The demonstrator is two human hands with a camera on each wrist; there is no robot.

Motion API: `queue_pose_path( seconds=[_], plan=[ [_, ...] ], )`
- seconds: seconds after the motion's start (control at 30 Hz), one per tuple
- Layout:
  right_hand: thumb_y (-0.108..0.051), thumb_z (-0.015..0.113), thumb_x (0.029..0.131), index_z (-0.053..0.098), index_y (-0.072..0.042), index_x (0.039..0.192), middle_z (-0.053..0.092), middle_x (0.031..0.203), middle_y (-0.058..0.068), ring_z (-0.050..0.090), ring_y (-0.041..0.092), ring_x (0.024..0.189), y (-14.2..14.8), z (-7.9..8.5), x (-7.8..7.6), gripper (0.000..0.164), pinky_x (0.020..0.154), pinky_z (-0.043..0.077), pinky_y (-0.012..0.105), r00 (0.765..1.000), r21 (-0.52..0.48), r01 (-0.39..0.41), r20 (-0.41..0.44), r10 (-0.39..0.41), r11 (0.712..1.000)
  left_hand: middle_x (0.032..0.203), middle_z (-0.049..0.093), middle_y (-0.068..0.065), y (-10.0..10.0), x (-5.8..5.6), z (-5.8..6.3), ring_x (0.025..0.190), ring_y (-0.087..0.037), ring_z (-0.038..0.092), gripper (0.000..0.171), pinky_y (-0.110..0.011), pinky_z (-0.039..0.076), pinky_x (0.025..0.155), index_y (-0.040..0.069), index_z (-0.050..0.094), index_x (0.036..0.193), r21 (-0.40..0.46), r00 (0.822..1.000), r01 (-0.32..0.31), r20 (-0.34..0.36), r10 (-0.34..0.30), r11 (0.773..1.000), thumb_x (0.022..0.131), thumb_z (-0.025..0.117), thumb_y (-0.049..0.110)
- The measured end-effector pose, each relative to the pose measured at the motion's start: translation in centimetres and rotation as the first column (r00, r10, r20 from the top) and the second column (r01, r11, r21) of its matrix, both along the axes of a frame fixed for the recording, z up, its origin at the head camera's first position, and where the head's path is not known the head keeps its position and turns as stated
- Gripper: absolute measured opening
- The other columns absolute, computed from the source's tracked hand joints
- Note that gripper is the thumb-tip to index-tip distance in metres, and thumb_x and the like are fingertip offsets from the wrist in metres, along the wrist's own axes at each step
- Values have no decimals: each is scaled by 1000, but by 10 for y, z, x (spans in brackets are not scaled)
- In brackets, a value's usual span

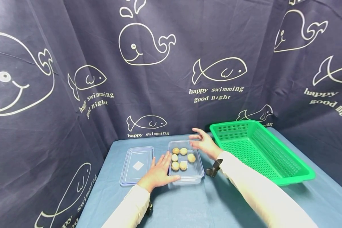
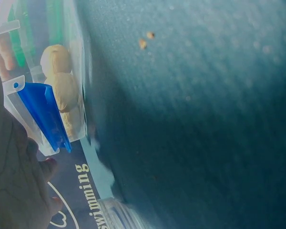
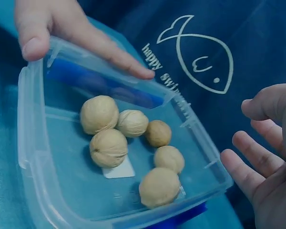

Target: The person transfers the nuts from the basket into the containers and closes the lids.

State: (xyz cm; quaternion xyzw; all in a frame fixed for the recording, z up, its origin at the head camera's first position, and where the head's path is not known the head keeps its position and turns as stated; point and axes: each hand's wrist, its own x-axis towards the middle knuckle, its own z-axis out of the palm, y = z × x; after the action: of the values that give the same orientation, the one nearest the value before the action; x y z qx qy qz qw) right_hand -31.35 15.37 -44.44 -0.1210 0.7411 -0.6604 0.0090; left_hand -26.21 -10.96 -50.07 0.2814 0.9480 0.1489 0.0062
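Several tan walnuts (image 1: 191, 158) lie loose in a clear plastic container (image 1: 188, 179) on the table, most of them towards its left side. My left hand (image 1: 159, 173) rests along the container's left rim, fingers straight and thumb at the front corner. In the right wrist view, that left hand (image 3: 81, 28) lies over the side with a blue latch (image 3: 102, 86). Just past the right rim, my right hand (image 1: 206, 144) is raised with its fingers spread and nothing in its grasp. A blue latch (image 2: 43, 112) hangs from the container in the left wrist view.
A clear lid with a blue edge (image 1: 132, 158) lies flat left of the container. To the right stands a large green slotted basket (image 1: 288, 152), close by my right forearm. Small crumbs (image 2: 143, 44) dot the blue tablecloth. A dark printed curtain (image 1: 182, 104) hangs behind.
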Motion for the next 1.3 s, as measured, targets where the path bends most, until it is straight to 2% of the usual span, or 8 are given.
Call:
queue_pose_path(
  seconds=[0.17,0.37,0.5,0.67,0.73,0.97,1.13,1.3],
  plan=[
    [7,63,91,28,-2,156,51,142,33,66,25,112,16,14,4,75,96,54,46,998,-31,2,-57,-4,1000,168,17,-12,1,0,1,152,-37,22,110,-66,8,118,4,18,162,-4,1000,-7,2,7,1000,86,56,75],
    [6,63,94,25,-2,158,45,145,36,68,7,104,50,24,11,76,89,57,34,994,-60,4,-110,-10,998,168,16,-11,0,1,0,152,-38,22,110,-66,7,118,4,18,162,4,1000,-3,7,3,1000,86,55,75],
    [6,63,95,24,-3,158,50,143,30,68,4,103,76,26,18,75,87,57,30,992,-64,23,-123,-30,998,169,15,-11,0,1,1,152,-37,22,110,-66,7,118,4,18,162,5,1000,-1,13,1,1000,86,55,76],
    [4,64,95,25,-3,158,62,128,2,68,7,107,103,25,30,74,86,58,31,988,-52,37,-145,-44,998,169,14,-11,0,1,1,153,-36,21,111,-65,6,119,4,17,162,3,1000,-4,17,4,1000,86,55,76],
    [4,64,95,25,-2,158,63,124,-4,68,6,108,112,23,35,74,86,58,31,987,-44,33,-156,-40,998,169,14,-12,0,1,1,153,-36,20,111,-65,6,119,4,17,162,7,1000,-2,22,2,1000,86,55,75],
    [1,67,95,25,-2,157,63,122,-10,67,2,106,137,13,56,76,84,58,28,989,26,48,-142,-44,998,168,15,-13,0,2,1,152,-39,22,109,-66,7,118,3,17,161,22,1000,6,31,-7,1000,87,56,74],
    [-1,68,94,26,-3,157,63,124,-9,66,1,107,150,7,69,76,86,57,29,990,78,55,-132,-45,995,168,15,-13,-1,3,1,152,-38,21,109,-67,7,118,3,17,161,25,999,3,34,-4,1000,87,55,74],
    [0,69,94,28,-3,157,63,122,-13,66,1,106,158,3,79,75,86,57,27,989,89,60,-138,-47,994,168,16,-13,0,3,0,152,-38,22,109,-67,7,118,4,18,162,22,1000,1,23,-2,1000,87,55,74]
  ],
)
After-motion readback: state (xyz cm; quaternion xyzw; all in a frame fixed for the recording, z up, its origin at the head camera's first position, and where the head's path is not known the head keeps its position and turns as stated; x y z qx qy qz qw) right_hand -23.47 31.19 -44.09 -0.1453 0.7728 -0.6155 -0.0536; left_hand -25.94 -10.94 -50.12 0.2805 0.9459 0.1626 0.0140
